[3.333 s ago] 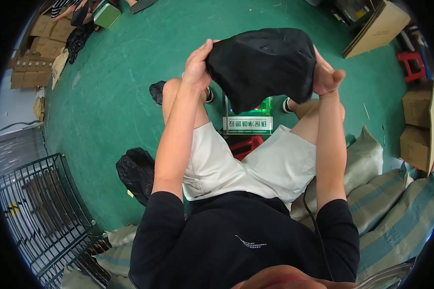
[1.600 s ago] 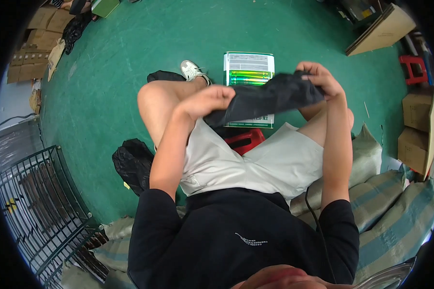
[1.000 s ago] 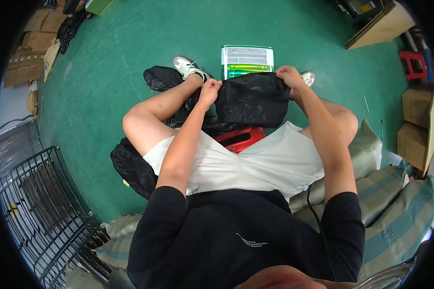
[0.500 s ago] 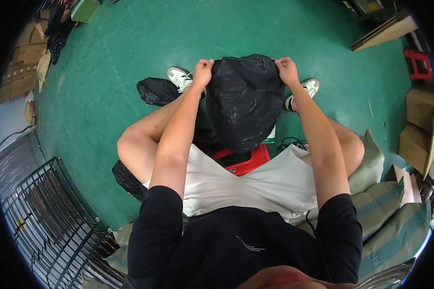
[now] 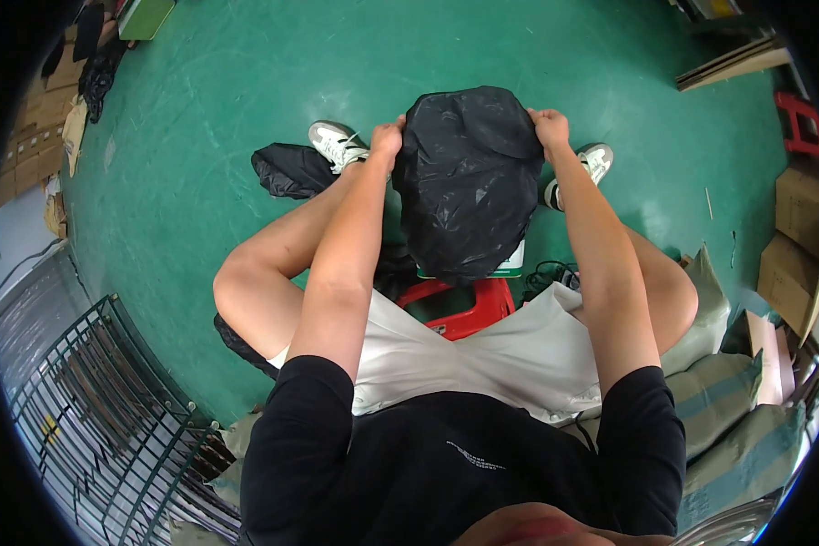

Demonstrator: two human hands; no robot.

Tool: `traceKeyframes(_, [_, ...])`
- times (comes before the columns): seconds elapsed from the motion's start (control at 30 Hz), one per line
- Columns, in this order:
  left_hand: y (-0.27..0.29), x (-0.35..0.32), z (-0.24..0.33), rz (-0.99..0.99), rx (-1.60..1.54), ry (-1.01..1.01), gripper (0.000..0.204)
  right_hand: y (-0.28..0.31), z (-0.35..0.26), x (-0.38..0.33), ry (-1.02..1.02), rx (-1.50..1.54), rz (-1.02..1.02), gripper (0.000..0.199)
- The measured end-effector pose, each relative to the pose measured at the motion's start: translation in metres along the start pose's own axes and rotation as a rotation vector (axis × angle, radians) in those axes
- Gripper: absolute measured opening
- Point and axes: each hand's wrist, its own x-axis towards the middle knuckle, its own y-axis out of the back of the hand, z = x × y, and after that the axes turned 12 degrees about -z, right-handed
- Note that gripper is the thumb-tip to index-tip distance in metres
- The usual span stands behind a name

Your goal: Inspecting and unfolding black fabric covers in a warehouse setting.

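L hand (image 5: 388,141) & R hand (image 5: 551,130) each pinch an edge of the black fabric (image 5: 469,187), spread btwn them, partly hiding a green-white tin (image 5: 513,264) bodyward of the grip. Prob. light, floppy, a bit slick; best held at opp. edges, w/ fingertips.

A scuffed green floor (image 5: 246,64) spreads across the room, catching a soft sheen of light. A barred metal rack (image 5: 89,387) stands near left; cardboard boxes (image 5: 41,136) pile up far left. Far right, a red stool (image 5: 805,146) stands beyond brown cartons (image 5: 796,273).
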Motion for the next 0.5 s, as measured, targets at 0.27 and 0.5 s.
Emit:
traceKeyframes(0.27, [-0.006, -0.097, -0.062, -0.087, -0.338, -0.034, 0.057, 0.001, 0.035, -0.089, -0.138, 0.720, -0.276, 0.036])
traceKeyframes(0.5, [-0.010, -0.184, -0.070, -0.278, -0.435, 0.004, 0.080, 0.024, 0.082, -0.142, -0.361, 0.448, -0.458, 0.025])
